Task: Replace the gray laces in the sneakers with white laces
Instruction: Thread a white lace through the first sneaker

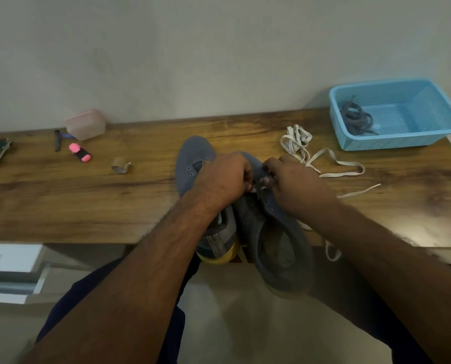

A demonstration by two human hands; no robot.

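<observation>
Hands meet over the grey-blue knit sneaker (276,232) at the front edge of our wooden desk (87,200): our left hand (223,179) curls round its upper, our right hand (292,185) pinches the flat white lace (337,174) at the eyelets. Grey laces (357,120) lie in the blue plastic basket (395,143) at the desk's far right corner.

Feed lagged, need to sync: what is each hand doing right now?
Left hand: fingers curled, gripping the right-hand sneaker at its eyelets.
Right hand: pinching the white lace at the same sneaker's eyelets.
</observation>
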